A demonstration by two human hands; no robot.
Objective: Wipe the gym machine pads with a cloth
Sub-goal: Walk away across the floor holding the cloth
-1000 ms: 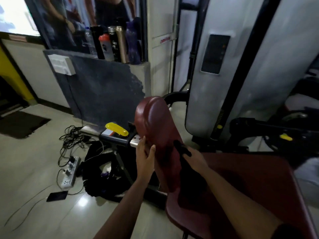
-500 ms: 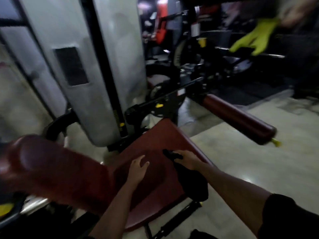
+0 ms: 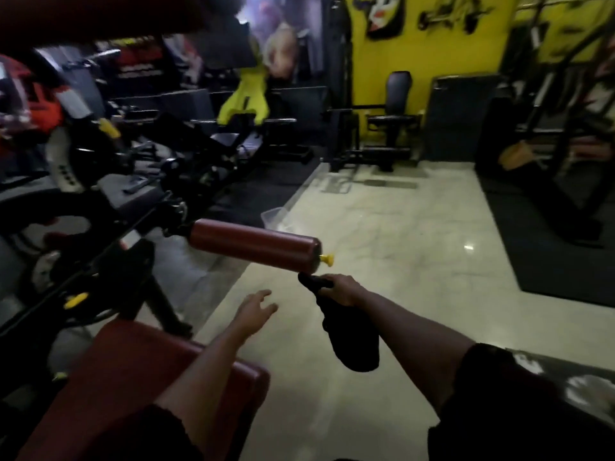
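- The black cloth (image 3: pixel 349 341) is bunched in the right hand (image 3: pixel 342 289), fingers curled tight round its top. Most of it hangs slack below the wrist.
- The bunched top sits just under the free end of the dark red roller pad (image 3: pixel 253 244), by the yellow knob (image 3: pixel 327 259). From here I can't tell whether it touches.
- To wipe well, I'd say spread the cloth flat over the palm first. As a wad it would only drag a narrow stripe.
- Wrap it round the roller and run from the knob end towards the machine arm (image 3: pixel 173 221), then do the underside too.
- The left hand (image 3: pixel 254 309) hovers over the pale floor (image 3: pixel 399 244), fingers loose and spread, holding nothing. It could steady the roller, which may well spin.
- The seat pad (image 3: pixel 143 377) lies nearest, its front edge under the left forearm.
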